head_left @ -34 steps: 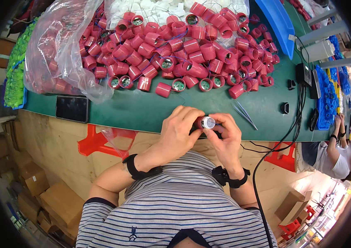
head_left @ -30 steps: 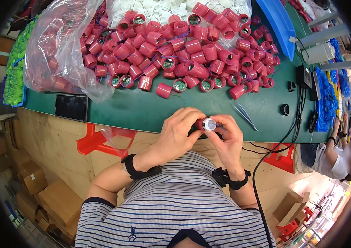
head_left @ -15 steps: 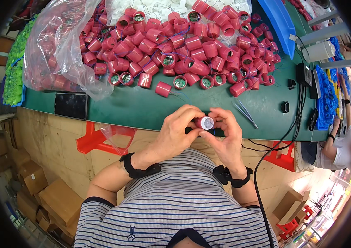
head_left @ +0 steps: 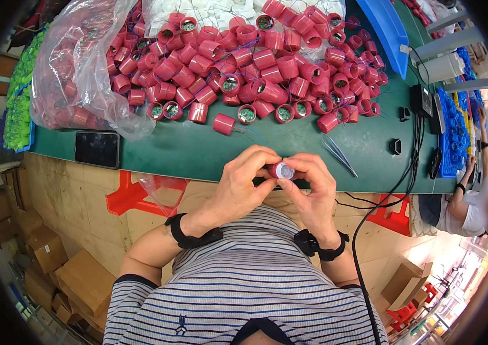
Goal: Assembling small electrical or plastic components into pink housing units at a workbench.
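A small red cylinder (head_left: 275, 170) with a whitish translucent end piece (head_left: 285, 170) is held between my two hands, just off the table's near edge. My left hand (head_left: 247, 175) pinches the red body from the left with thumb and fingers. From the right, my right hand (head_left: 311, 183) closes its thumb and fingers around the whitish end. Fingers cover part of the cylinder. Beyond my hands lies a big heap of red cylinders (head_left: 268, 75), several with green circuit boards inside and thin blue wires. One red cylinder (head_left: 223, 123) lies apart at the heap's front.
On the green table (head_left: 163, 155) lie a black phone (head_left: 97, 149), metal tweezers (head_left: 342, 156) and a clear plastic bag (head_left: 83, 69) of red cylinders. A blue tray (head_left: 387, 34) and black cables (head_left: 417, 138) sit to the right. Another person (head_left: 465, 210) works at far right.
The cylinder has tilted a little and my right fingers have shifted farther over its whitish end. My left hand keeps its grip.
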{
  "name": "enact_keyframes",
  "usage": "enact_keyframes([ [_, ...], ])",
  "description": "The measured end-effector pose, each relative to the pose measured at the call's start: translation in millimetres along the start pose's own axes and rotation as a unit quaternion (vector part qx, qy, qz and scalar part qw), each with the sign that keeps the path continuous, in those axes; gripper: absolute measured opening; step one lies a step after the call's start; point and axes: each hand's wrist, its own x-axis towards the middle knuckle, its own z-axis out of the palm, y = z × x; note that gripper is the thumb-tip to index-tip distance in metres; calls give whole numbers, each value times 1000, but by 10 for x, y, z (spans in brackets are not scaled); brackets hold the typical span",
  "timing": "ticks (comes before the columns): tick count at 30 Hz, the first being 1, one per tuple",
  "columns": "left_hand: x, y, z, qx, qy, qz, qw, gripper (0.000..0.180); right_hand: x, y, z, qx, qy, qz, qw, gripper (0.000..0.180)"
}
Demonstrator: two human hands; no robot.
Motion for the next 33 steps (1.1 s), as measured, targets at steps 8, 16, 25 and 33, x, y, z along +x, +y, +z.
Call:
enact_keyframes([
  [8, 2, 30, -59, 5, -15, 5, 1000, 33, 50, -87, 15, -45, -20, 11, 999, 35],
  [16, 43, 74, -203, -174, -41, -243, 953, 38, 69, -75, 152, -144, -21, -96, 985, 48],
  [25, 8, -38, -260, -206, -27, -161, 965, 26, 37, -19, 254, -73, -26, -85, 993, 49],
  [33, 39, 63, -132, -227, 60, -202, 951, 24, 45, 103, 323, -116, 22, -125, 985, 49],
])
